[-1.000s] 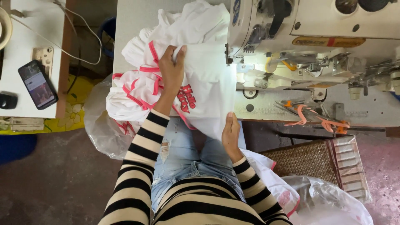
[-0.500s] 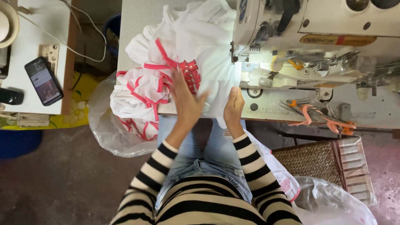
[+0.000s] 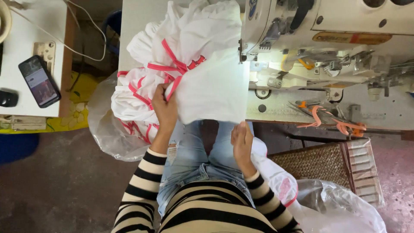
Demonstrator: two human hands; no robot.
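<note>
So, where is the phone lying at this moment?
In the head view, the dark phone lies on the white side table at the far left, beside a beige power strip, away from both hands.

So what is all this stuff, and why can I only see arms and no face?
The camera sits on the person's head and looks down, so you see striped sleeves and jeans, not a face. The left hand grips a heap of white cloth with pink trim. The right hand is at the lower edge of that cloth, above the lap. The big pale machine is a sewing machine on a white table. Orange-handled scissors lie by it. A phone rests on a side table, and clear plastic bags sit on the floor.
</note>
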